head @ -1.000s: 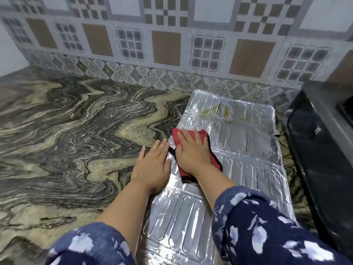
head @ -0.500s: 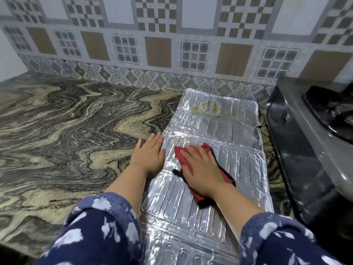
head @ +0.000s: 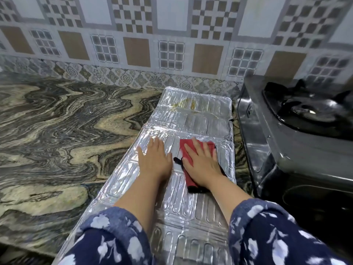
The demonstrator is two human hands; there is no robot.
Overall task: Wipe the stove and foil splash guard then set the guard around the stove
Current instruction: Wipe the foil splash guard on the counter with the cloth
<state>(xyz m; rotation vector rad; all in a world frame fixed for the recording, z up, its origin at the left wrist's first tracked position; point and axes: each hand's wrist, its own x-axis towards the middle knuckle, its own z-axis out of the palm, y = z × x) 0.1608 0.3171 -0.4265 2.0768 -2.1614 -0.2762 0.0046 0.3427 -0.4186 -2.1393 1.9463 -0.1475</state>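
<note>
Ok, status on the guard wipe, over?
Left hand flat on foil guard, steadying. Right hand pressing red cloth mid-panel. Yellow stains at far end. Stove right, clear.

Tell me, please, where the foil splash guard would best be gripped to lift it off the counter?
Probably by its long left edge, from the counter side: the foil splash guard lies flat and unfolded, the stove crowds its right edge, and the left hand already rests by that free edge.

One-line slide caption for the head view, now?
Right hand presses red cloth on flat foil guard; left hand steadies it beside stove.
</note>
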